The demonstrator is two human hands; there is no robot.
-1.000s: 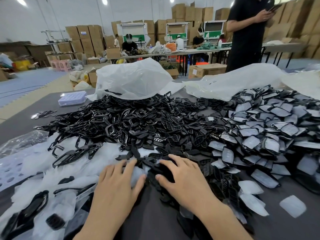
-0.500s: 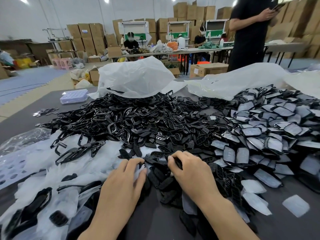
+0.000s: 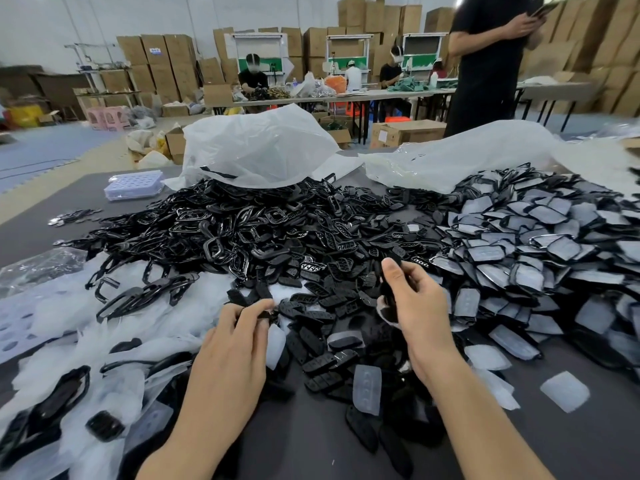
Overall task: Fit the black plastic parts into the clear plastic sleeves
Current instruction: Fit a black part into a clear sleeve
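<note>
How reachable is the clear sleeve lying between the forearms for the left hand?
Probably reachable: the clear sleeve lies uncovered atop loose black parts, close by, though the left hand is pinching a small black part.

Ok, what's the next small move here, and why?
The right hand grips a black part above the pile; the left hand appears to pinch a clear sleeve, apart from it. So probably bring them together and start the part in.

A dark grey table (image 3: 311,445) is seen heaped with black plastic parts (image 3: 263,233), flanked by clear sleeves (image 3: 69,306) at left, sleeved pieces (image 3: 519,251) at right, and white plastic bags (image 3: 256,150) behind.
</note>
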